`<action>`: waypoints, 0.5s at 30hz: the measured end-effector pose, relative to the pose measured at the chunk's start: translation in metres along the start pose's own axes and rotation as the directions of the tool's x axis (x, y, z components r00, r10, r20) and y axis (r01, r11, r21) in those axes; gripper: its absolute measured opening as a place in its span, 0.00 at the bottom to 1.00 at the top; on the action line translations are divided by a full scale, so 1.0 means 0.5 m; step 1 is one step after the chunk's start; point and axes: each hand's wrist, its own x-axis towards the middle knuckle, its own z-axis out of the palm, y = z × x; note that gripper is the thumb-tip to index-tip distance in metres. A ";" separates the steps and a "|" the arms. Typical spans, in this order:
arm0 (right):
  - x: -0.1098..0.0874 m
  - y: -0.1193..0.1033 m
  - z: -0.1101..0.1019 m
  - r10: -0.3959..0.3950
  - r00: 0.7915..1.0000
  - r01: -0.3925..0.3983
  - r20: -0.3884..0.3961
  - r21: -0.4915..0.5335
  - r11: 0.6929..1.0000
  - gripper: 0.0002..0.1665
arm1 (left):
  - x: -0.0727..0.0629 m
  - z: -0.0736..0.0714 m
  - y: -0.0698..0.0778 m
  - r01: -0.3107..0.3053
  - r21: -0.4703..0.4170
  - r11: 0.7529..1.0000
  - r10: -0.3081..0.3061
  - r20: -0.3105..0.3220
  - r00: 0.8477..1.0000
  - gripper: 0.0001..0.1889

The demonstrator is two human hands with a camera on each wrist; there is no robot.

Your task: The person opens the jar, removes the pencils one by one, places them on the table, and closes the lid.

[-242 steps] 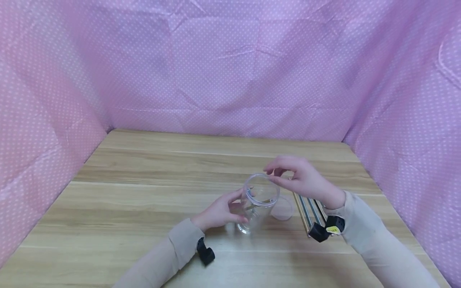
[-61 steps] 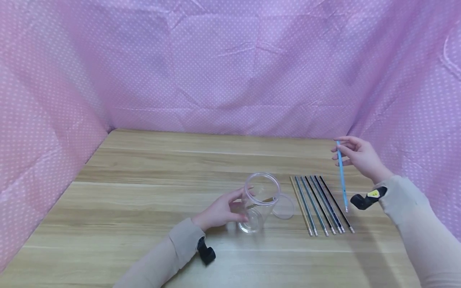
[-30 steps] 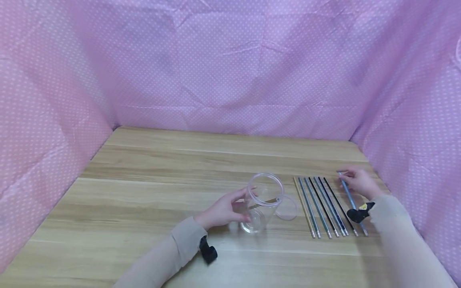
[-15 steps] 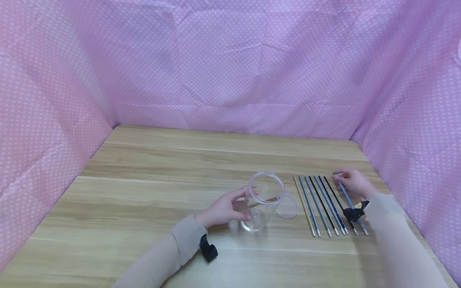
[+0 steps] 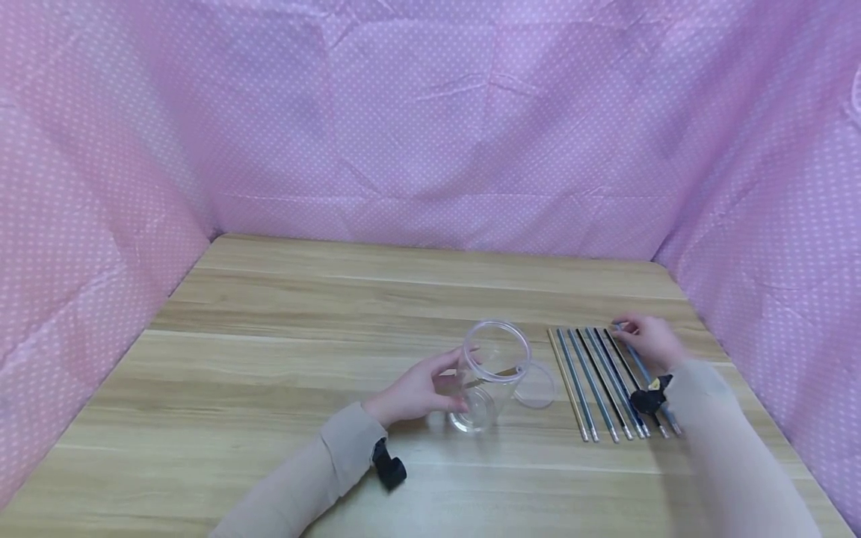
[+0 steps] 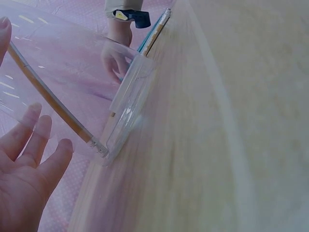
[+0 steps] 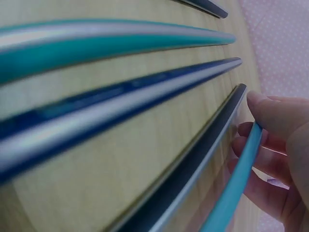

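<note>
My left hand (image 5: 420,388) is wrapped around the side of a clear plastic jar (image 5: 479,412) that stands upright without a lid. A gold pencil (image 6: 53,99) leans inside the jar, its eraser end at the bottom. At the right, my right hand (image 5: 649,340) pinches a light blue pencil (image 7: 236,188) near its far end between thumb and fingers. That pencil lies low over the table, just right of a black pencil (image 7: 193,159), roughly in line with it. Beyond the black one are a dark blue pencil (image 7: 125,106) and a teal pencil (image 7: 145,38).
Several pencils lie side by side on the wooden table (image 5: 303,299), eraser ends toward me, with a gold pencil (image 5: 568,385) at the row's left end. A clear round lid (image 5: 538,396) lies between jar and row. Pink dotted cloth (image 5: 430,134) hangs around the table.
Earlier my right hand was at the jar's rim, then held the light blue pencil raised at the right. The hand has lowered it and slid it left toward the row. My left hand stays put.
</note>
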 end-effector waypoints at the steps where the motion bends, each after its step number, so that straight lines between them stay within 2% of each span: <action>1: 0.000 -0.001 0.000 -0.006 1.000 0.006 0.000 -0.010 1.000 0.19 | 0.000 0.000 0.000 0.000 -0.003 1.000 0.000 0.001 1.000 0.47; 15: -0.006 -0.008 0.001 -0.049 0.999 0.050 0.011 -0.068 0.996 0.13 | 0.001 0.001 -0.002 -0.002 -0.005 1.000 0.002 0.004 1.000 0.46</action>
